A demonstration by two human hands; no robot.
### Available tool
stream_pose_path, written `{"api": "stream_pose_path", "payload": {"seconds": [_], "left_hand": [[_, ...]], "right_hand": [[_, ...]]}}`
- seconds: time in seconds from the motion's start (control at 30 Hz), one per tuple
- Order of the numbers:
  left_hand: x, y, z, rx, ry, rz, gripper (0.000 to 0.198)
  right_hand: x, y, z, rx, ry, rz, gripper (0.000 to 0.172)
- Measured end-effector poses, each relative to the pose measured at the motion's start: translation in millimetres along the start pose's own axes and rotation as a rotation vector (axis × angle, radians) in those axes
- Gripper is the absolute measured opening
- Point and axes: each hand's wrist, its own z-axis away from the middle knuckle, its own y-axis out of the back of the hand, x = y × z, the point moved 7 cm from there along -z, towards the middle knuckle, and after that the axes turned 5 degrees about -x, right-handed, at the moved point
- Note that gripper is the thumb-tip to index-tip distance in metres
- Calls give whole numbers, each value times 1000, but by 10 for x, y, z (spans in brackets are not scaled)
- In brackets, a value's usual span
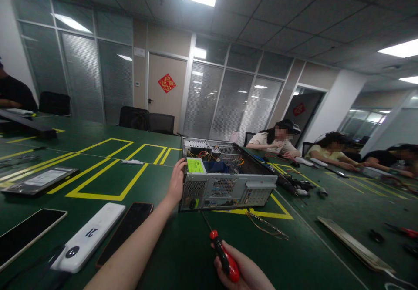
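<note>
The right hand (244, 267) wraps its fingers around a screwdriver (225, 255); the left (176, 180), grip unclear, seemingly steadies the case (235, 190).

We can read what looks like 21, in black, on the white power bank (94, 235). Gold Chinese characters stand on the red sign (167, 83) on the door (168, 109). Print on the computer's (228, 190) green label (195, 166) and the hard drive's (39, 184) white label (48, 176) is too small for us.

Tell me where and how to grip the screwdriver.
Probably best by the red and black handle, from the near side, as the right hand holds it: the thick handle lies nearest, while the thin shaft points away toward the computer case.
</note>
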Motion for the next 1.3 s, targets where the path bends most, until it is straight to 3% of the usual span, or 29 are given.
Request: {"api": "stream_pose_path", "payload": {"seconds": [0.17, 0.23, 0.4, 0.57, 0.63, 0.7, 0.8, 0.93, 1.1, 1.3], "left_hand": [[-10, -2, 2, 2, -7, 10, 42], [-14, -5, 1, 3, -13, 12, 43], [-18, -12, -1, -1, -5, 8, 43], [-10, -6, -3, -3, 3, -1, 43], [-5, -4, -3, -3, 0, 1, 43], [-1, -4, -3, -2, -5, 5, 43], [-7, -1, -2, 2, 0, 8, 42], [-14, -3, -1, 0, 4, 11, 41], [-25, -9, 1, -3, 15, 12, 42], [-15, -9, -3, 6, -5, 11, 43]], "right_hand": [[81, -21, -74, -124, -167, -34, 38], [83, 1, -112, -180, -158, -14, 41], [39, 60, -47, -225, -100, 6, 29], [44, 86, -25, -329, -63, 126, 87], [74, 127, -80, -311, -49, 146, 94], [82, 143, -120, -278, -9, 114, 81], [79, 66, -98, -293, 36, 46, 44], [168, 5, -68, -246, -81, -19, 22], [205, 7, -94, -235, -149, 31, 17], [150, 13, 68, -391, -178, 22, 35]]}}
